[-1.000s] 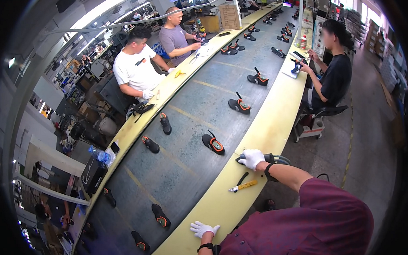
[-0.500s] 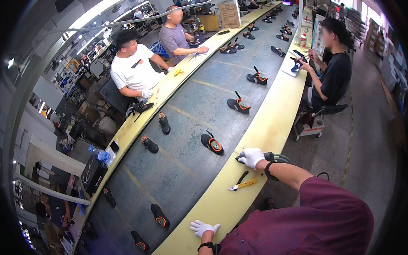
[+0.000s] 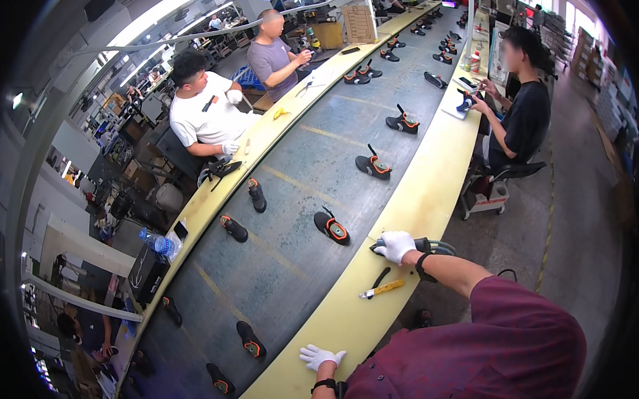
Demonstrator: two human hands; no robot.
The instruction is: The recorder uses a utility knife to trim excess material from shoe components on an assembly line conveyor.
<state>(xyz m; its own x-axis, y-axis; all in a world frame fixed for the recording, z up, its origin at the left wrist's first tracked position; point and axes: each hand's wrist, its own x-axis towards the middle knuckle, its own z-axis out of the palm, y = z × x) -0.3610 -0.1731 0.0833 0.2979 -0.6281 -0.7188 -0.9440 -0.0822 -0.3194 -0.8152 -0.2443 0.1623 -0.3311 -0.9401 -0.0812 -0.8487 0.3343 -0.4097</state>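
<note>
My left hand, in a white glove, lies flat on the pale yellow bench edge with its fingers spread and nothing in it. Farther right, my gloved right hand is closed around a dark hand tool with hoses at its rear; its tip shows past my fingers on the bench. Between my hands lie a yellow-handled cutter and a thin black strip. The nearest shoe to my right hand is a black one with orange lining, on the grey conveyor belt.
Several more black shoes, such as this one, stand along the belt. Across it sit a person in white and one in grey. At right, a seated person in black handles a shoe. Bottles stand at far left.
Across the belt, the person in white has leaned back and raised one gloved hand. The person in grey has lifted a hand off the bench. My hands and the shoes stay practically in place.
</note>
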